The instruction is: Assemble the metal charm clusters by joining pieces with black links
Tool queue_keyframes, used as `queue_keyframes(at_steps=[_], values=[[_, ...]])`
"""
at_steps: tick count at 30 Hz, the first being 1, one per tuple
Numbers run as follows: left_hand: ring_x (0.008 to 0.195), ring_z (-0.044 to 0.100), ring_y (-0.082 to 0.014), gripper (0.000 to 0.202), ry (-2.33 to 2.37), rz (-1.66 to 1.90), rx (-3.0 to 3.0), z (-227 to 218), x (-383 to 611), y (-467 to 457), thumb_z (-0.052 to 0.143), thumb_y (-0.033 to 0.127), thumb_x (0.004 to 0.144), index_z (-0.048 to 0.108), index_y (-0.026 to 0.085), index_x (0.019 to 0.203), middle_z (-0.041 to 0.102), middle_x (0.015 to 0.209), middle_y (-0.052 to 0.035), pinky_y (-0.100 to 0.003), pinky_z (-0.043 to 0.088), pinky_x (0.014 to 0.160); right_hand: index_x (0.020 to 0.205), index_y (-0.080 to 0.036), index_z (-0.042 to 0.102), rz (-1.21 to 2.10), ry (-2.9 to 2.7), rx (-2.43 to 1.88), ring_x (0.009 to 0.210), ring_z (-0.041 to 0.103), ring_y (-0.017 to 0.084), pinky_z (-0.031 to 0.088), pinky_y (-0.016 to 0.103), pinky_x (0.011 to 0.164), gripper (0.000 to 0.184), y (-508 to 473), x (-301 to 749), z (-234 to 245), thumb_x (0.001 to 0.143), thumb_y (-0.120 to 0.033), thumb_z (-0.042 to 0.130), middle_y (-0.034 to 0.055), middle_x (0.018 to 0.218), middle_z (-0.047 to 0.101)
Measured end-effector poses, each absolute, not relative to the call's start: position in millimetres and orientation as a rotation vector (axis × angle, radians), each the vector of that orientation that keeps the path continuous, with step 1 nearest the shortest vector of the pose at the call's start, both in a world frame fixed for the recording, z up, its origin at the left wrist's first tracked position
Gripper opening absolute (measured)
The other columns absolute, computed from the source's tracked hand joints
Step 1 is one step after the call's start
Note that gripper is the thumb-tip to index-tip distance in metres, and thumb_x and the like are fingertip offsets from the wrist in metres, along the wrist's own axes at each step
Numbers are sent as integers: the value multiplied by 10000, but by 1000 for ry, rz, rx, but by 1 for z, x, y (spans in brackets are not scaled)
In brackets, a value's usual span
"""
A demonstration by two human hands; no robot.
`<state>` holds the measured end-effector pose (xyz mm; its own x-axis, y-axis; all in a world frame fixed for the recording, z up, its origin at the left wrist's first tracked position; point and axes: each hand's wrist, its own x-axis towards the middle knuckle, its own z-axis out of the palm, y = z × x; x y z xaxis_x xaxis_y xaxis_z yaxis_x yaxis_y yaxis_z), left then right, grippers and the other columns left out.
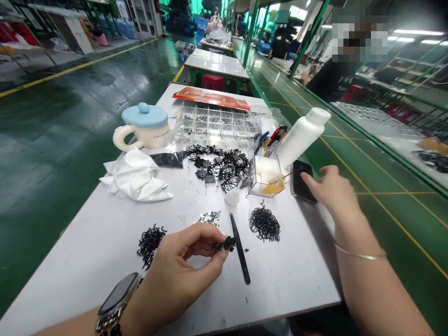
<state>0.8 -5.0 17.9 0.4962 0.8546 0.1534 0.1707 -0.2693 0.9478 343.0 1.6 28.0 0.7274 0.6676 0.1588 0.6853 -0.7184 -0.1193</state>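
Note:
My left hand [178, 270] pinches a small cluster of black metal pieces [224, 244] between thumb and fingertips. Black tweezers [240, 252] lie on the white table [280, 284] just beyond those fingers. My right hand [332, 191] hangs open and holds nothing, its fingers close to a black phone [303, 179] and a clear plastic box [266, 179]. Heaps of small black loops sit on both sides: one [150, 245] near my left hand, another [265, 224] nearer the middle. A larger spread of flat black pieces [219, 165] lies farther up, with a small silvery patch [210, 218] below it.
A compartment tray [210, 121], a blue-lidded mug [143, 126], crumpled white cloth [135, 177], a white bottle [303, 137] and an orange packet [212, 98] stand on the table. A co-worker [332, 70] sits at the right beyond a low rail.

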Motion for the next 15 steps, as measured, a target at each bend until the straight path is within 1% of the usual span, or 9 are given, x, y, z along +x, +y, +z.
queue_keyframes(at_steps=[2,3,4,6,9,12,15], values=[[686,664,-102,157,877,862,1771,16,0,-4,644,120,742,625,237,846,680,778,27,-132,566,651,1193,-57,450,-119,-984,-2841,961,558,360,455,454,734,738,17,353,10,729,-616,584,210,1025,585],[697,669,-105,159,879,859,1784,15,-1,-4,644,126,743,624,242,849,682,784,28,-132,567,660,1214,-70,437,-129,-931,-2876,1045,522,350,447,476,807,757,24,355,1,727,-629,588,206,1109,548],[709,672,-107,159,883,859,1797,14,-1,-3,644,134,745,623,249,853,683,791,30,-129,567,669,1231,-97,432,-136,-883,-2905,1096,495,326,432,487,866,720,29,356,-6,754,-617,574,184,1173,515],[723,677,-105,159,892,847,1819,13,-1,-2,644,149,750,620,262,860,684,803,37,-123,565,691,1246,-142,434,-139,-802,-2946,1135,472,284,410,492,928,614,35,357,-16,818,-570,536,138,1232,479],[746,687,-115,139,917,800,1835,10,-2,0,656,188,753,620,263,864,692,830,33,-128,566,723,1234,-155,456,-121,-729,-2967,1101,497,256,426,476,921,514,37,360,-21,865,-511,507,114,1216,493],[752,694,-129,145,938,783,1858,7,-4,1,673,231,744,624,262,877,703,843,26,-129,568,723,1211,-153,474,-173,-746,-2940,1106,490,252,415,471,930,483,37,361,-21,869,-493,512,107,1207,497],[718,698,-126,134,936,793,1890,4,-3,2,669,238,739,631,268,864,711,816,34,-116,566,696,1204,-153,479,-252,-784,-2897,1124,476,257,407,477,940,471,36,358,-24,869,-482,518,106,1210,494]])
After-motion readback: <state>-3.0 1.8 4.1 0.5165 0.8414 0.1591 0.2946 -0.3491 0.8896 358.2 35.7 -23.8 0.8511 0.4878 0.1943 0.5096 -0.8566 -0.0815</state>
